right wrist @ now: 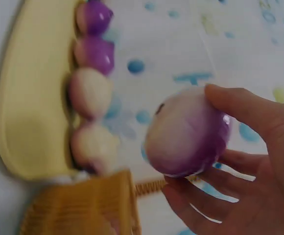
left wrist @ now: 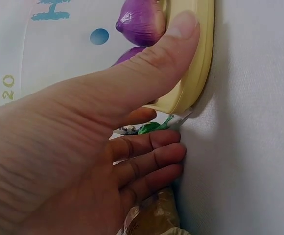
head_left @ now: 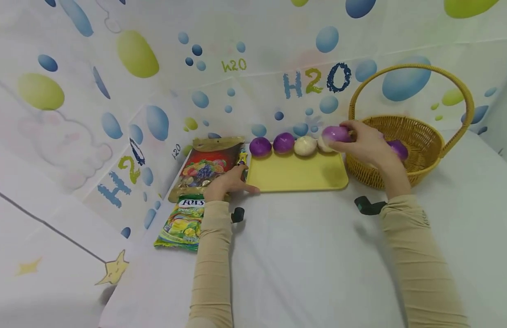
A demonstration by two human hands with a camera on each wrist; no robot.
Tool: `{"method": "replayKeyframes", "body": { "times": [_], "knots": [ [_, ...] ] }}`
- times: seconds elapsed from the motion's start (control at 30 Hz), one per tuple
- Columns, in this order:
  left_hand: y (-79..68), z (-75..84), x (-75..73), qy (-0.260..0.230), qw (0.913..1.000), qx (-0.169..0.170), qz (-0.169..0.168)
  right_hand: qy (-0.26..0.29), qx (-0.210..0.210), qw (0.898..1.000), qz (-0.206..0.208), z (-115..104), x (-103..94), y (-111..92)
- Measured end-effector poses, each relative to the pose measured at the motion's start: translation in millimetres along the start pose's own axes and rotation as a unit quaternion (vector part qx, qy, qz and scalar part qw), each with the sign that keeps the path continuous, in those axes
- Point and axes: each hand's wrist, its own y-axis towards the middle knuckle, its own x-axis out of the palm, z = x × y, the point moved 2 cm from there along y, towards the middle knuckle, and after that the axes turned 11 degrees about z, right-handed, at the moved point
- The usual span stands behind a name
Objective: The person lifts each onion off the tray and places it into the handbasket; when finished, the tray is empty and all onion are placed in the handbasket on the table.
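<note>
My right hand [head_left: 369, 143] holds a purple-and-white onion [right wrist: 188, 132] between thumb and fingers, above the right back corner of a yellow tray [head_left: 298, 175]. Along the tray's back edge sit two purple onions [head_left: 284, 143] on the left and two whitish ones [head_left: 305, 146] on the right. The rightmost whitish one is partly hidden by the held onion in the head view. At the tray's left end is my left hand [head_left: 226, 183]; its thumb lies over the rim, while the other fingers extend loosely beside the tray, apart from the thumb.
A wicker basket [head_left: 364, 175] with a tall handle stands right of the tray, with a purple onion [head_left: 398, 149] inside. To the left lie a red-and-gold fruit-printed bag [head_left: 208, 161] and a green-yellow FOX'S candy bag [head_left: 181, 225]. A patterned cloth wall [head_left: 261, 91] rises behind.
</note>
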Motion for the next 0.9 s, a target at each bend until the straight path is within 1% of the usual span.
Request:
{"method": "replayKeyframes", "body": {
  "times": [0.07,0.17,0.27,0.37,0.47,0.57,0.67,0.77,0.9],
  "knots": [
    [-0.7,1.2,0.0,0.0,1.0,-0.004,-0.001,-0.017,0.012,1.0,-0.009,12.3,-14.9,-2.6],
    [-1.1,2.4,0.4,0.002,1.0,-0.009,-0.001,-0.043,0.019,0.999,-0.014,31.6,-36.2,-6.8],
    [-0.8,2.5,0.8,0.004,0.9999,-0.011,-0.001,-0.065,0.032,0.997,-0.026,48.5,-54.1,-13.2],
    [0.2,1.5,1.2,0.008,0.9999,-0.013,0.0,-0.08,0.038,0.995,-0.036,62.4,-67.3,-18.3],
    [1.2,-0.1,1.2,0.007,0.9999,-0.013,0.0,-0.074,0.032,0.996,-0.034,72.2,-76.1,-20.3],
    [1.9,-1.4,1.1,0.003,0.9999,-0.013,-0.002,-0.068,0.033,0.997,-0.026,76.7,-79.6,-20.2],
    [1.7,-1.9,1.0,0.0,0.9999,-0.017,-0.003,-0.065,0.033,0.997,-0.013,74.8,-78.5,-18.4],
    [1.6,-2.1,1.2,-0.002,0.9998,-0.021,-0.002,-0.065,0.018,0.998,-0.003,68.0,-73.0,-14.7],
    [2.9,-1.4,2.0,0.0,0.9999,-0.014,0.0,-0.058,0.005,0.998,-0.002,55.8,-60.1,-10.4]
  ]
}}
